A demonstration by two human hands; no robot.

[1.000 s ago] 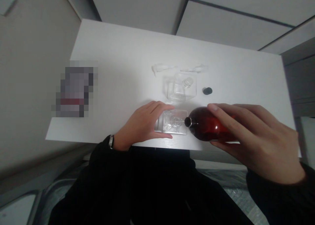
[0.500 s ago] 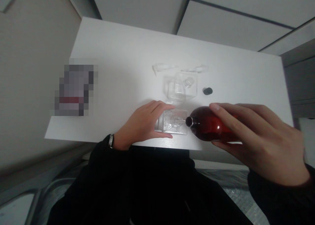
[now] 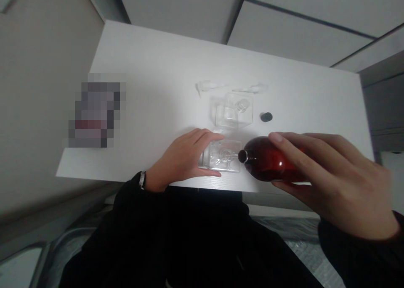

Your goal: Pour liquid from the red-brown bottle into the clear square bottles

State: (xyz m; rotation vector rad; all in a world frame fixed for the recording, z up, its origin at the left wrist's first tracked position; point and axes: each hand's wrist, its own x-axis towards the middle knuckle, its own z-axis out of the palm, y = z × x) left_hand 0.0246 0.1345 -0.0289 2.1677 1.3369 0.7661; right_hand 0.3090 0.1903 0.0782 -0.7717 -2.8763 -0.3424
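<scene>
My left hand [image 3: 183, 157] wraps a clear square glass bottle [image 3: 221, 156] lying on its side on the white table [image 3: 151, 77]. My right hand [image 3: 331, 178] grips a dark red glass bottle [image 3: 268, 159] held level above the table. Its black-rimmed neck points left and sits right by the clear bottle's upper end. Whether the two touch is hard to tell. Farther back stands a second clear square bottle [image 3: 234, 110], with a black cap [image 3: 267, 117] to its right. Behind them lie translucent white pump parts [image 3: 232, 87].
A pixelated, unreadable object [image 3: 96, 111] lies at the table's left. A wristwatch [image 3: 142, 180] shows at my left sleeve. Pale floor panels surround the table, with a wall on the left and a metal-rimmed object at lower left.
The head view has drifted slightly, so the table sits a little higher in the picture. The red bottle and my right hand have shifted slightly right.
</scene>
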